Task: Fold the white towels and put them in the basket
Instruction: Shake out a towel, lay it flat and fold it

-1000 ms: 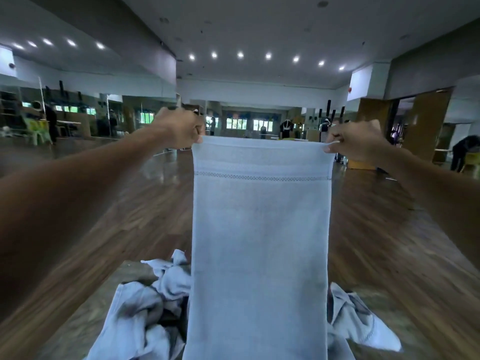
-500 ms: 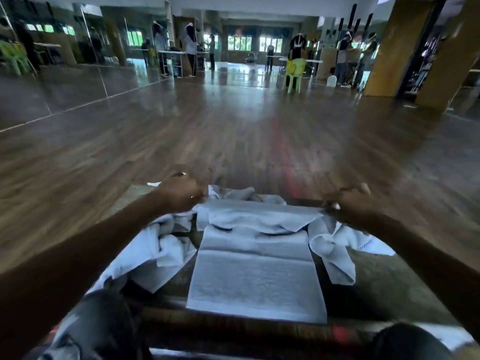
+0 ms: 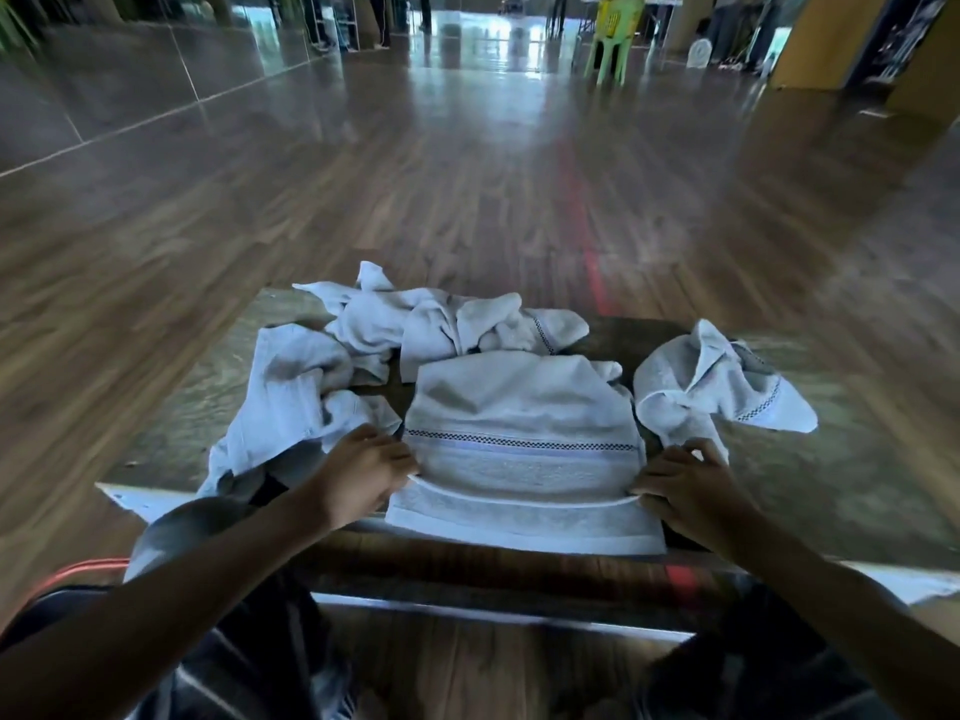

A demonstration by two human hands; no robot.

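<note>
A white towel (image 3: 522,449) with a dark checked stripe lies folded over on the low table (image 3: 841,491), its upper layer brought down towards the near edge. My left hand (image 3: 363,472) pinches the folded layer's left corner. At the right corner, my right hand (image 3: 685,485) pinches the same layer. Crumpled white towels lie around it: one at the left (image 3: 291,402), one behind (image 3: 447,319), one at the right (image 3: 711,387). No basket is in view.
The table's near edge (image 3: 467,563) runs just under my hands, with my knees below it. Beyond the table stretches a wooden floor (image 3: 467,174) with a red line. A green plastic chair (image 3: 613,28) and people stand far off.
The towel hung stretched in the air between my hands. I lowered it onto the table and drew its top edge back towards me, folding it over.
</note>
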